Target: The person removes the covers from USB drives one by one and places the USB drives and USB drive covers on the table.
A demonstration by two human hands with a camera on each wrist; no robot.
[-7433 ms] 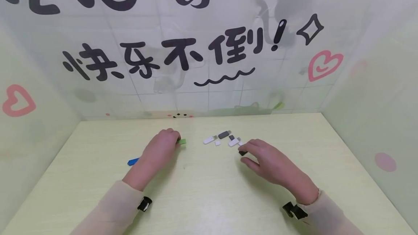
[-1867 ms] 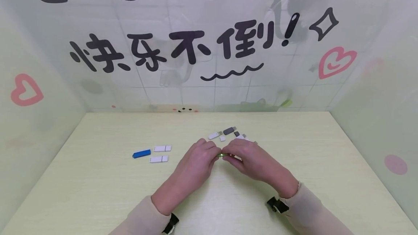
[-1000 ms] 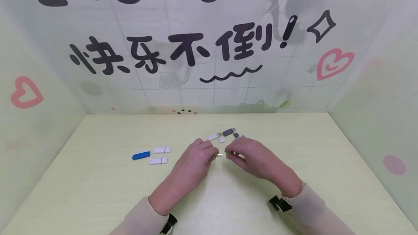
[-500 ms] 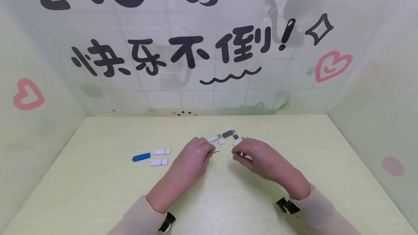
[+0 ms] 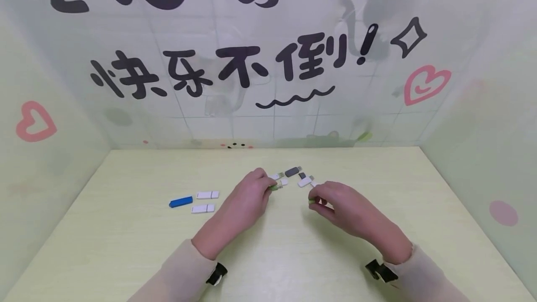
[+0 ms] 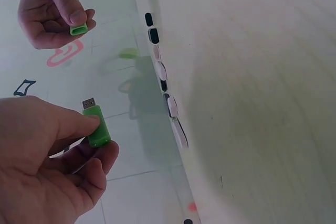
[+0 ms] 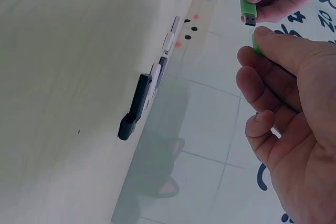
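In the head view my left hand [image 5: 241, 206] is left of centre, above the table. The left wrist view shows it pinching a green USB stick [image 6: 98, 129] between thumb and fingers, the metal plug bare. My right hand [image 5: 352, 211], to the right, pinches the small green cap [image 6: 79, 29], whose open end shows in the left wrist view. Only an edge of that cap shows past the thumb in the right wrist view. Stick and cap are apart, with a gap between the hands. Behind the left fingers lies a white USB stick [image 5: 277, 176], partly hidden.
Left on the table lie a blue USB stick [image 5: 181, 202] and two capped white sticks [image 5: 207, 195]. Behind the hands are a grey stick [image 5: 292, 171], another white stick [image 5: 305, 181], a dark cap [image 5: 302, 175] and a white cap [image 5: 284, 181]. A black stick [image 7: 139, 95] lies near the right hand.
Both hands met on the green USB stick; its cap came off. Since then the right hand has moved right with the cap, and the left hand slightly farther back with the stick.
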